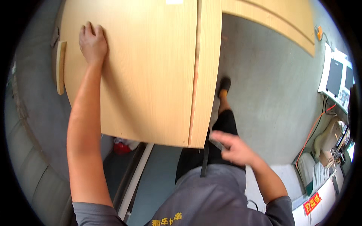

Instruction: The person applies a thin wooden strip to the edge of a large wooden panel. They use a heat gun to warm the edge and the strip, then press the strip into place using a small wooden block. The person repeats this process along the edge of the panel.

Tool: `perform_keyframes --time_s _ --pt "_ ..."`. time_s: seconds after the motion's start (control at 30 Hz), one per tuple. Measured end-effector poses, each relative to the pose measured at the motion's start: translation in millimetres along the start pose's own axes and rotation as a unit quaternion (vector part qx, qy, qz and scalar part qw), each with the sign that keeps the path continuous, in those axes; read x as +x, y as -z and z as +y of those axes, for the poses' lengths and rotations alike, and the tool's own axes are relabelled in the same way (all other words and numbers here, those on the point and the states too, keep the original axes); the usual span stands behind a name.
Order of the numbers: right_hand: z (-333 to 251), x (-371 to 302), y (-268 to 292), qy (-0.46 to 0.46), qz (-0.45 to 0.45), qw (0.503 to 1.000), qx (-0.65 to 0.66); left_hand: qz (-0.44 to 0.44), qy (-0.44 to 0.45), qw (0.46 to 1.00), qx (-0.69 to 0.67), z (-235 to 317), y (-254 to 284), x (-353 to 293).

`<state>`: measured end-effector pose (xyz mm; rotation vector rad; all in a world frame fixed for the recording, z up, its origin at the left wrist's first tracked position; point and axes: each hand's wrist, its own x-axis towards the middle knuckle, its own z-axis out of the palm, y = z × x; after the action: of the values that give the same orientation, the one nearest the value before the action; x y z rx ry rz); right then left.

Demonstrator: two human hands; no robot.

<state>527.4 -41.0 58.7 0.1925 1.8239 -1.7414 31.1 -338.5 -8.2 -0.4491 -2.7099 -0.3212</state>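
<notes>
A large light wood-grain panel (147,75) fills the upper middle of the view, with a long dark groove running near its right edge. My left hand (93,43) lies flat on the panel's far left part, its arm stretched out over the left side. At the panel's near right corner is my right hand (235,148), index finger pointing along a thin grey blade-like tool (216,143). The other fingers are curled round this tool, and most of it is hidden. Its tip is close to the panel edge; I cannot tell whether they touch.
Another wood-grain strip (275,22) extends to the upper right. A short wooden piece (61,67) stands beside the panel's left edge. White equipment (337,77) sits at the right, with an orange cable (313,133) below it. My foot (224,84) is on the grey floor.
</notes>
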Motion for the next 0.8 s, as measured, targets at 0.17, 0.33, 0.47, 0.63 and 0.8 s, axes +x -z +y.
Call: perform_keyframes --time_s 0.17,0.33,0.47,0.63,0.8 --pt "-50.7 91.2 115.4 0.013 0.206 0.893 0.4 -0.013 0.023 0.999 0.019 9.1 5.5 -6.1" --pt "-73.4 121.6 146.7 0.038 0.193 0.898 0.393 -0.029 0.054 0.998 0.017 11.5 9.5 -7.0" --pt "-100.8 137.9 156.6 -0.015 0.138 0.906 0.399 -0.034 0.054 0.998 0.024 10.0 10.5 -8.9" --pt "-113.4 161.1 171.3 -0.016 0.149 0.928 0.341 -0.036 0.051 0.998 0.011 12.3 11.7 -7.8" --pt "-118.8 170.1 184.3 -0.063 0.1 0.939 0.324 -0.045 0.052 0.998 0.011 13.7 12.2 -6.9"
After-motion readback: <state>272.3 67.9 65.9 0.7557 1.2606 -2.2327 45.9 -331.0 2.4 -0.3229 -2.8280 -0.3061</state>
